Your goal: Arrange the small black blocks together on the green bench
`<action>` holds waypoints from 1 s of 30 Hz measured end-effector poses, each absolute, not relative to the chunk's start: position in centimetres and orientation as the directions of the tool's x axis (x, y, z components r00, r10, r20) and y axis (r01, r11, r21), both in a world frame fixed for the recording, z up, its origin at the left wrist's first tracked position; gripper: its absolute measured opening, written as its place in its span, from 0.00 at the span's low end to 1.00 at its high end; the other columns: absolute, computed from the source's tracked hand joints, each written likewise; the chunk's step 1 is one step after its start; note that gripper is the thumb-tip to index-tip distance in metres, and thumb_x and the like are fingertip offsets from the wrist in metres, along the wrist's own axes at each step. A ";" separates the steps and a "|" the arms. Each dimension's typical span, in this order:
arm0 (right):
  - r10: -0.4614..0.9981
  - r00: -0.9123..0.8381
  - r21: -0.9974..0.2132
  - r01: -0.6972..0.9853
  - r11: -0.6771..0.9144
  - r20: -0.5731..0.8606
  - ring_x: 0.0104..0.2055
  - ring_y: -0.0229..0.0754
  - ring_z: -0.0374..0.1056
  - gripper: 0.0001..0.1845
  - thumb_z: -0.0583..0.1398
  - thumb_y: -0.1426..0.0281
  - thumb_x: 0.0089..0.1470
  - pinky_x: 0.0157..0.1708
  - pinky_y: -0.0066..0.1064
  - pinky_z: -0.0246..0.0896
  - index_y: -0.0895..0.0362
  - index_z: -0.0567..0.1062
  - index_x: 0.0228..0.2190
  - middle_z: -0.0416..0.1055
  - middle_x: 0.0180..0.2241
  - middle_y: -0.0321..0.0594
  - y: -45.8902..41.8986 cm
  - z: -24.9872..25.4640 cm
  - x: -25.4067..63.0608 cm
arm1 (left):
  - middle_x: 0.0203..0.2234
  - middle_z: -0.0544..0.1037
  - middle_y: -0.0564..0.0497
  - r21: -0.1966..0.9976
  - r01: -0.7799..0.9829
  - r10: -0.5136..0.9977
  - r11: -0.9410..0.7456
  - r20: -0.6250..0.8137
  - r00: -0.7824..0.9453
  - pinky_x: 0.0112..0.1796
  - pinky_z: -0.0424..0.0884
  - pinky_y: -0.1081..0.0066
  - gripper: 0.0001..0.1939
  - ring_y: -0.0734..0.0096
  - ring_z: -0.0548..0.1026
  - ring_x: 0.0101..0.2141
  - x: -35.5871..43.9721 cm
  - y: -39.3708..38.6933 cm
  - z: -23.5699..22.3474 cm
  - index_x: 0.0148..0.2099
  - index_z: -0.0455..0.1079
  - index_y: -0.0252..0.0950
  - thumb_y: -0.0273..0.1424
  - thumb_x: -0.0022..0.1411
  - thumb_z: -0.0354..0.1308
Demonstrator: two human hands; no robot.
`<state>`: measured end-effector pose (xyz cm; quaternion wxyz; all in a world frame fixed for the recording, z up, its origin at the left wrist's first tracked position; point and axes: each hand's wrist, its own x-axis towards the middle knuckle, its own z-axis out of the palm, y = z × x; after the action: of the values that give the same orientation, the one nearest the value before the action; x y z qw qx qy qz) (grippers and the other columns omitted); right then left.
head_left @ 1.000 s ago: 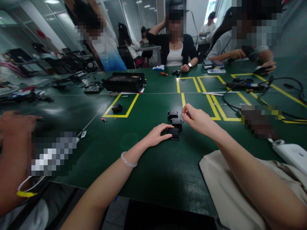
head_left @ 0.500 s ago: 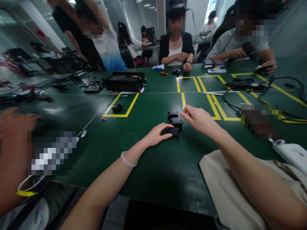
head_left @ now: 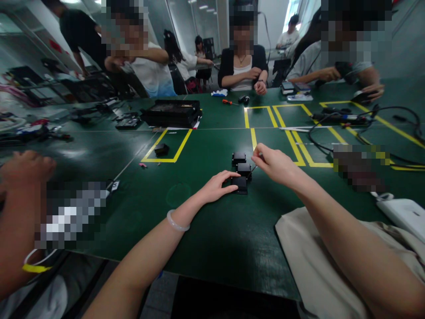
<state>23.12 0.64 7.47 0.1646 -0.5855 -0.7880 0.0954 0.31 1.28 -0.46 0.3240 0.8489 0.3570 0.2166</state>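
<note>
Three small black blocks stand in a row on the table: a far block (head_left: 239,157), a middle block (head_left: 244,168) and a near block (head_left: 239,184). My left hand (head_left: 217,186) is closed on the near one, thumb and fingers against its left side and top. Pinched in my right hand (head_left: 265,158) is a thin metal rod-like tool (head_left: 254,169), slanting down left to the right side of the middle block. The grip hides most of this tool, so its exact kind does not show.
On the green table (head_left: 212,230), yellow tape marks rectangles. A black case (head_left: 171,113) lies at the far left, and a small black part (head_left: 161,149) within the tape. An orange screwdriver (head_left: 227,102), cables and a beige cloth (head_left: 295,248) lie around. Another person's hand (head_left: 28,168) is at left.
My right hand has shifted slightly up and right, with the tool still in its pinch. The left hand stays on the near block. Across the table, people's arms have moved.
</note>
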 end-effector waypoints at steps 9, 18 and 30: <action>0.952 -0.256 -0.288 0.911 0.297 0.170 0.29 0.43 0.65 0.13 0.47 0.58 0.60 0.25 0.30 0.45 0.52 0.65 0.34 0.71 0.29 0.39 0.4 7.6 22.9 | 0.45 0.70 0.49 0.699 0.466 0.742 -0.542 0.139 0.655 0.45 0.66 0.66 0.20 0.63 0.69 0.46 0.3 1.3 -0.5 0.57 0.64 0.43 0.39 0.65 0.54; 0.947 -0.274 -0.288 0.905 0.314 0.169 0.29 0.43 0.65 0.12 0.48 0.59 0.60 0.24 0.30 0.44 0.52 0.65 0.35 0.71 0.27 0.38 0.0 7.7 22.7 | 0.46 0.70 0.48 0.705 0.469 0.748 -0.532 0.133 0.650 0.45 0.66 0.65 0.20 0.62 0.69 0.46 0.4 1.3 -0.5 0.57 0.64 0.43 0.40 0.64 0.54; 0.947 -0.276 -0.283 0.906 0.313 0.166 0.29 0.42 0.65 0.13 0.48 0.58 0.60 0.24 0.30 0.45 0.52 0.66 0.35 0.72 0.28 0.39 0.2 7.8 22.8 | 0.47 0.70 0.47 0.709 0.468 0.750 -0.527 0.130 0.648 0.46 0.66 0.65 0.21 0.61 0.69 0.47 0.4 1.3 -0.4 0.57 0.64 0.42 0.40 0.64 0.54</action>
<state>22.80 0.19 7.77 0.1527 -0.5821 -0.7959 0.0662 0.35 1.29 -0.37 0.3271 0.8468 0.3596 0.2159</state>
